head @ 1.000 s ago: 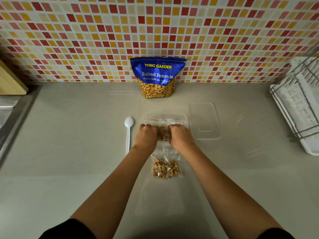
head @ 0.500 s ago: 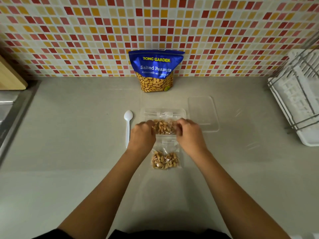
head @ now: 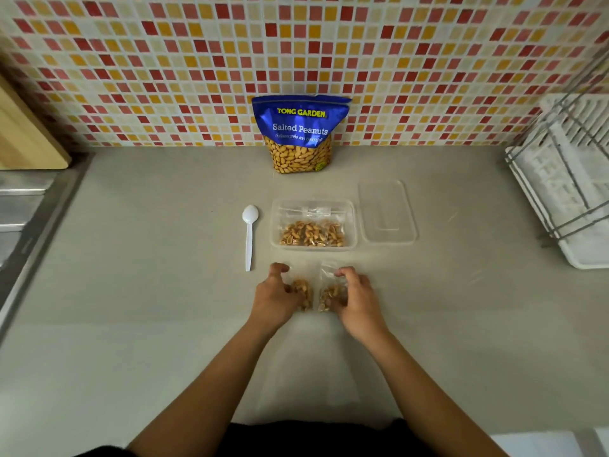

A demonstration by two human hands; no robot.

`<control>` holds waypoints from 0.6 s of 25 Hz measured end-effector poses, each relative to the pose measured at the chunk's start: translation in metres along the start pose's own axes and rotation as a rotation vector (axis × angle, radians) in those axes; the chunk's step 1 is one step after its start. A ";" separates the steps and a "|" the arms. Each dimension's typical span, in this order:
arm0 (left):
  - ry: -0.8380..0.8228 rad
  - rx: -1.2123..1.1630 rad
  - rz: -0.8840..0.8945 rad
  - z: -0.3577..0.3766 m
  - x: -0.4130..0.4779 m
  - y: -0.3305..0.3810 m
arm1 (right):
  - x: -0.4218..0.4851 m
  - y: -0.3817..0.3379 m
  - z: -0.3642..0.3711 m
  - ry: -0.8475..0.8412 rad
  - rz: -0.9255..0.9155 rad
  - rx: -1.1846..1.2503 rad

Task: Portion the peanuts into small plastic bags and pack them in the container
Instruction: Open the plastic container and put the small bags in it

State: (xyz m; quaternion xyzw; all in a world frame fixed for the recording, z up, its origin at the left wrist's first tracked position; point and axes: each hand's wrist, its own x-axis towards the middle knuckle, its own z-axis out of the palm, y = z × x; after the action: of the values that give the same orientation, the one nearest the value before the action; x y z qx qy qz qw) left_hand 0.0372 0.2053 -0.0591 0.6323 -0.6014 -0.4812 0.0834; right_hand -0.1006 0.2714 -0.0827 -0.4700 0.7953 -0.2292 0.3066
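Glossy clear plastic container and lid, white plastic spoon, matt smooth countertop, glossy mosaic tiles.

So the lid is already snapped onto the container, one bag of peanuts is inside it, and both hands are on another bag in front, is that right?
Not quite. The head view shows the lid lying on the counter to the right of the open container. The rest holds: one peanut bag lies inside, and left hand and right hand grip another bag in front.
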 end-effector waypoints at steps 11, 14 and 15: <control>0.126 -0.456 0.079 -0.041 0.020 0.026 | 0.030 -0.025 -0.044 0.235 -0.201 0.422; 0.147 -0.355 0.081 -0.046 0.050 0.054 | 0.073 -0.041 -0.058 0.136 -0.160 0.193; 0.126 -0.289 0.065 -0.042 0.058 0.060 | 0.085 -0.043 -0.057 0.065 -0.122 0.137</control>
State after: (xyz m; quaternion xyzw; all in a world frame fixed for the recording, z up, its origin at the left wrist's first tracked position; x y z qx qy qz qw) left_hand 0.0155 0.1207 -0.0256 0.6229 -0.5395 -0.5191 0.2267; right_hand -0.1460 0.1806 -0.0375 -0.4879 0.7571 -0.3163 0.2977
